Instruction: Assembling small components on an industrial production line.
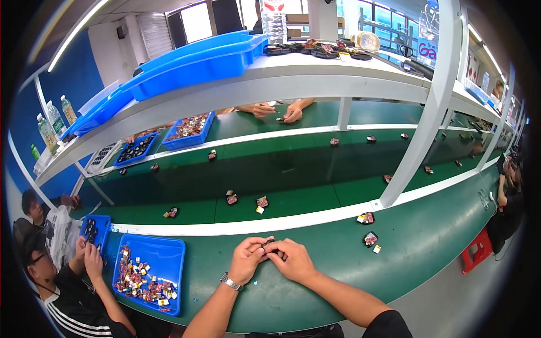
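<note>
My left hand [247,262], with a metal watch on its wrist, and my right hand [291,259] meet over the green worktop. Between their fingertips they pinch a small dark piece [269,243], mostly covered, so its kind does not show. To the left sits a blue tray [181,270] with many small red, white and yellow parts [138,276] in it. On the right of my hands lie a small black-and-red assembly with a white-yellow tab [366,218] and another black-and-red assembly [370,239].
A white rail [248,226] separates my worktop from a green belt [298,211] carrying scattered assemblies. Overhead runs a white shelf [315,71] with blue trays [191,65], on slanted posts [420,121]. Co-workers sit left, right and across. A red stool [477,252] stands at right.
</note>
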`<state>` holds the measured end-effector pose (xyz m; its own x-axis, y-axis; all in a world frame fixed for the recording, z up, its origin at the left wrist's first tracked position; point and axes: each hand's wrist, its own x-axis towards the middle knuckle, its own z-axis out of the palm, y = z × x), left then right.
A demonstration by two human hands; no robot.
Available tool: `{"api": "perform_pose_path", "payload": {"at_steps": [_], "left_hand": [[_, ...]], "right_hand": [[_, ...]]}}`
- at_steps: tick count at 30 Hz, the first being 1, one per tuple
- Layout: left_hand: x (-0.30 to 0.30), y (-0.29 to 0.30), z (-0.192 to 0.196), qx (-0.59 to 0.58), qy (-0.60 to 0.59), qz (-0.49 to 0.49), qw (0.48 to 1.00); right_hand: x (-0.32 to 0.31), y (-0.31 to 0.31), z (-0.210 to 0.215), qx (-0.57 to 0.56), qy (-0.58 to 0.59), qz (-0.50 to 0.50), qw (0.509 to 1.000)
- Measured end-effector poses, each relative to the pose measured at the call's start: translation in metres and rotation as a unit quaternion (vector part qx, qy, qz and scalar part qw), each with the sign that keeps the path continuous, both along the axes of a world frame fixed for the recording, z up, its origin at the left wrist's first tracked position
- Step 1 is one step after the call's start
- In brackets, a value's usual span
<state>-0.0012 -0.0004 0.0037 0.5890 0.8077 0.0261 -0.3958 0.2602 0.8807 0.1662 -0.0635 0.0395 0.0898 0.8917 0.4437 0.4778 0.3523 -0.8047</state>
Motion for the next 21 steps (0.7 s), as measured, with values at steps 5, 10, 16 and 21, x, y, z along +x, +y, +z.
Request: {"api": "perform_pose_path", "payload": {"at_steps": [5, 10, 16, 21], "left_hand": [[0.000, 0.002, 0.000, 0.018, -0.007, 0.030, 0.999], [0.004, -0.001, 0.004, -0.015, 0.003, 0.034, 0.999], [0.003, -0.002, 0.010, -0.023, 0.018, 0.039, 0.999], [0.002, -0.001, 0.005, -0.022, 0.037, 0.032, 0.999]], "right_hand": [[-0.001, 0.000, 0.009, -0.087, -0.049, 0.037, 0.994], [-0.003, 0.006, -0.004, 0.046, -0.039, -0.013, 0.998], [0.003, 0.009, 0.003, 0.140, -0.124, -0.033, 0.982], [-0.002, 0.006, 0.008, 0.147, -0.129, -0.023, 0.980]]}}
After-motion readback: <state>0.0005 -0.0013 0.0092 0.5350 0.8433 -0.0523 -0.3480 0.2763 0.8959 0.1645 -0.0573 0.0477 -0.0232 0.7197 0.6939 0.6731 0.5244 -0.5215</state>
